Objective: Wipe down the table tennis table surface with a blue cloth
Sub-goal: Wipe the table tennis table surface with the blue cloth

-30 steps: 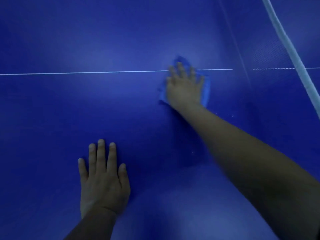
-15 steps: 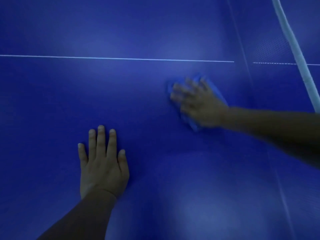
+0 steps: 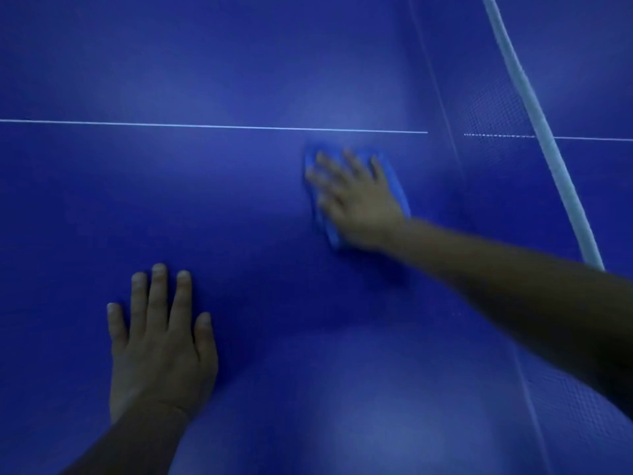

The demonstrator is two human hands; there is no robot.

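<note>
Blue, matte and faintly glossy under overhead light, the flat table tennis table surface fills our view. Nearest to us, our left hand lies palm-down on the tabletop, fingers straight and slightly spread, holding nothing; we judge it a brace. Farther out, our right hand, blurred, lies flat with fingers splayed on the soft, lighter-blue folded cloth, pressing it to the surface rather than gripping it. The cloth sits just short of the thin white centre line, its edges showing around the fingers and palm. We judge it light, limp and likely to bunch or slip out from under the palm, so broad, even pressure across its middle suits it better than a pinch at one corner. Beyond, to the right, runs the white-topped mesh net.
</note>
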